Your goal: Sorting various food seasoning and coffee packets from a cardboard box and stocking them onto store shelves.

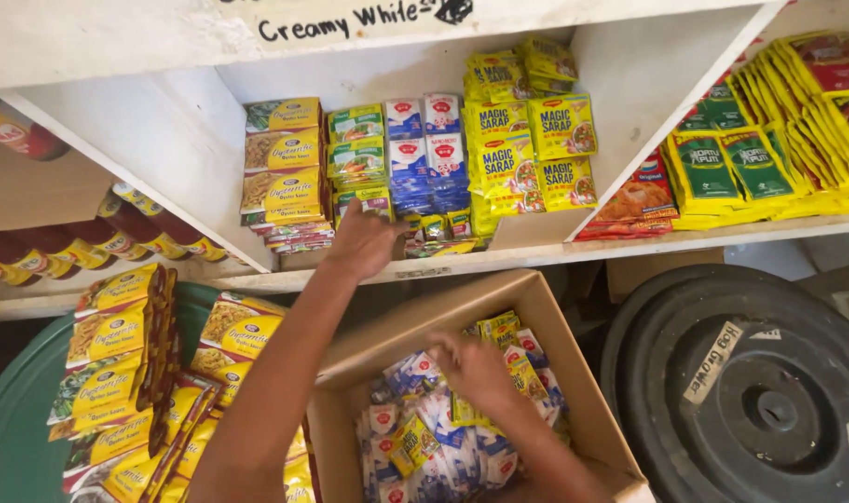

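Sachets (443, 438): small blue-and-white and yellow packets, heaped loose inside a cardboard box (546, 307) below the shelf.
Right hand (471, 365): down in the box, fingers curled among the packets; whether any packet is gripped cannot be told.
Left hand (364, 240): raised to the white shelf (629, 244), fingers against a green packet stack (359, 154) in the middle compartment; grip cannot be told.
Hands: well apart, one up, one down.
Shelf neighbours: blue stacks (424, 149), yellow sachets (536, 130).
Left of box: yellow pouches (117, 345) piled on a green surface.
Right: dark round lid (751, 391).
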